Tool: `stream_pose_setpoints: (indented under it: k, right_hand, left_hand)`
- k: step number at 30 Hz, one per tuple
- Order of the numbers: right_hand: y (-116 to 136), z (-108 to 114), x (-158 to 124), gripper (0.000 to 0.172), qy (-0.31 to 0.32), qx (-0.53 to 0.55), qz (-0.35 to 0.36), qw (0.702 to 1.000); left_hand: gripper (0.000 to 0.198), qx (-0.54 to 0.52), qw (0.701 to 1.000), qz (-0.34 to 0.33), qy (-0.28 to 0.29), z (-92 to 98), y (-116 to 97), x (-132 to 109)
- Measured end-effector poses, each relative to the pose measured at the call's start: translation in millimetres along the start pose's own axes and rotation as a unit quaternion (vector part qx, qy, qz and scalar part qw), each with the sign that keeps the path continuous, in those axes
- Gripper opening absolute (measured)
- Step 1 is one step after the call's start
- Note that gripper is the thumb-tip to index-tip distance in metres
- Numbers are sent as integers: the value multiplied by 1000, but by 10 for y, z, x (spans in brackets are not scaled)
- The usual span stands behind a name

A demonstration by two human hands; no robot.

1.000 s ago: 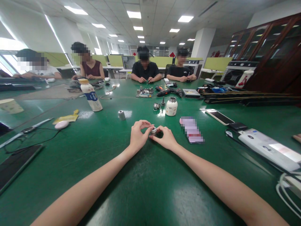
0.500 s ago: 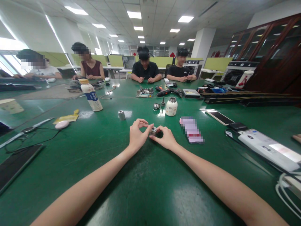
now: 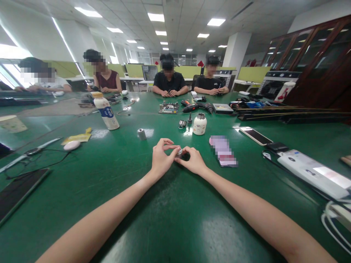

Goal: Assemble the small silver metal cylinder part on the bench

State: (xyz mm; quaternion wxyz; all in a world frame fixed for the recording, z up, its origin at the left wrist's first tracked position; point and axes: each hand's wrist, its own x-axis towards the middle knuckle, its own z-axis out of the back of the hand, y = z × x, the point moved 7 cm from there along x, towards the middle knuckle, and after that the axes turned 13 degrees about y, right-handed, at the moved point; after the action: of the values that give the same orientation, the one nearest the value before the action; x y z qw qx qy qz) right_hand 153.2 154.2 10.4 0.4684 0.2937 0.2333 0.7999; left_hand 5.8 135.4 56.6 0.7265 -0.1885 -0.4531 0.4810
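Observation:
My left hand (image 3: 160, 157) and my right hand (image 3: 194, 160) meet at the middle of the green table (image 3: 175, 219). Between their fingertips sits a small silver metal cylinder (image 3: 179, 151). The left thumb and forefinger pinch its top; the right fingers curl round its right side and base. A similar small metal cylinder (image 3: 142, 134) stands alone to the far left of my hands. A white jar with a metal neck (image 3: 200, 124) stands beyond my right hand, with small metal parts (image 3: 182, 123) beside it.
A white drink bottle (image 3: 106, 110), a yellow wrapper (image 3: 77, 137) and a pink object (image 3: 71, 145) lie left. Phones (image 3: 256, 135), a white power strip (image 3: 312, 172) and cables lie right. A circuit board (image 3: 169, 107) and drill (image 3: 196, 106) lie far across. Several people sit around the table.
My hands stay in place on the cylinder. The left fingers have shifted a little over its top.

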Motion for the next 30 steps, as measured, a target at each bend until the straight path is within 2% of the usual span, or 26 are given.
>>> stream_pose_setpoints:
  k: [3, 6, 7, 11, 14, 18, 22, 26, 30]
  right_hand:
    - [-2, 2, -4, 32, -7, -2, -3, 1000]
    - [-8, 6, -11, 32, -14, -6, -8, 1000]
    - [-8, 5, -13, 32, -15, -6, -8, 1000]
    - [-7, 4, -17, 33, -15, -6, -7, 1000]
    - [3, 8, -19, 33, -16, -5, -4, 1000]
    - [13, 14, -21, 32, -16, -3, -6, 1000]
    - [10, 14, -18, 31, -15, -1, -8, 1000]
    - [1, 3, -9, 31, -10, 2, -7, 1000]
    - [-8, 0, -3, 32, -9, 9, -4, 1000]
  left_hand:
    - [11, 19, 999, -7, -49, 82, -2, -8]
    - [11, 36, 996, 16, -79, 163, 121, 2]
    - [13, 43, 996, 34, -71, 168, 195, 13]
    - [22, 63, 990, 121, 38, 67, 544, 41]
    - [23, 63, 988, 132, 51, 54, 646, 32]
    - [26, 16, 994, 109, -1, 101, 536, 41]
    - [28, -90, 993, 32, -67, 142, 229, 56]
    - [22, -113, 994, 1, 10, -6, 29, 68]
    - [19, -106, 994, -2, 31, -48, 14, 46]
